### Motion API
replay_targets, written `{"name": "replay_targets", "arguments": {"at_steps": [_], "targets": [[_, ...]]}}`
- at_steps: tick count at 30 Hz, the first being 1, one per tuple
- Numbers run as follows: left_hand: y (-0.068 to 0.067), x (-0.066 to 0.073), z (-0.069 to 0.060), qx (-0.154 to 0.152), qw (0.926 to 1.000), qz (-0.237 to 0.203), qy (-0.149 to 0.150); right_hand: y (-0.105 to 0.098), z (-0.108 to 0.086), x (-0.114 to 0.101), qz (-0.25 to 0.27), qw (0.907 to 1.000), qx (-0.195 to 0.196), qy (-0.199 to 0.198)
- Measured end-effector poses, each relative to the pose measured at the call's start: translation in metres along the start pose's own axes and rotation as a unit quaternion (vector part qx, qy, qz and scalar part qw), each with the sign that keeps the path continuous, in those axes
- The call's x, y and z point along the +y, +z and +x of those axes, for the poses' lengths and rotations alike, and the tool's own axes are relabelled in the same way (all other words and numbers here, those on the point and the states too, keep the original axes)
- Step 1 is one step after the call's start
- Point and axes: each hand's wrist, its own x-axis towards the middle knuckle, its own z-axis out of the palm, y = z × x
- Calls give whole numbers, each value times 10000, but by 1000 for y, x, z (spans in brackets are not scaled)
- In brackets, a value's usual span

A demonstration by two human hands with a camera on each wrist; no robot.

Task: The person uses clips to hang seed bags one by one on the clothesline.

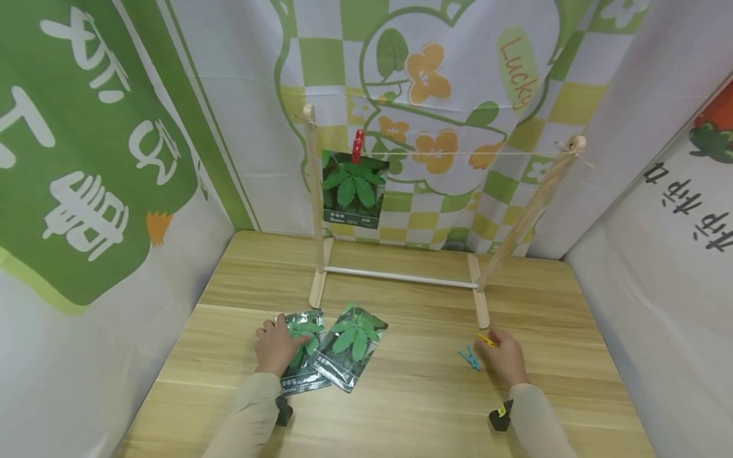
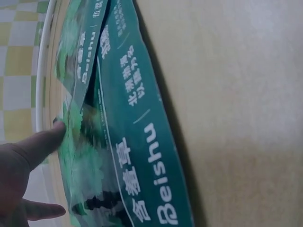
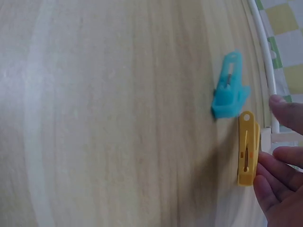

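Note:
Two green seed packets lie overlapping on the table, each showing a leafy plant. My left hand (image 1: 277, 346) spreads over the left packet (image 1: 303, 375), its thumb across the printed front. The right packet (image 1: 352, 346) partly covers that one. On the right, my right hand (image 1: 506, 357) is at a yellow clothespin (image 3: 247, 151); its fingertips touch the side, while the thumb stands apart in the right wrist view. Close by lies a blue clothespin (image 1: 470, 358). Another packet (image 1: 355, 191) hangs from a string, held by a red clothespin (image 1: 357, 146).
A wooden frame (image 1: 315, 197) with two posts stands toward the back of the table (image 1: 401, 413). The string (image 1: 458, 153) runs between the post tops, and a white rod (image 1: 401, 277) joins the bases. Printed curtains (image 1: 321, 60) hang behind and at the sides.

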Motion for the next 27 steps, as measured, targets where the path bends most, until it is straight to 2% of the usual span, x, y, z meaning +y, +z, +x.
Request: {"name": "replay_targets", "arguments": {"at_steps": [6, 10, 13, 20, 27], "targets": [[1, 2, 2, 25, 9999, 112, -118, 3, 2, -3, -455, 9988, -109, -105], [1, 1, 4, 84, 9999, 34, -134, -2, 1, -6, -672, 9976, -112, -124], [1, -1, 5, 129, 9998, -61, -126, -4, 1, -7, -841, 9959, -136, -298], [1, -5, 6, 219, 9987, -456, -51, -1, 1, -2, -1181, 9906, -274, -629], [0, -10, 9, 296, 9929, -1148, -62, 6, 6, 3, -1359, 9873, -56, -821]]}}
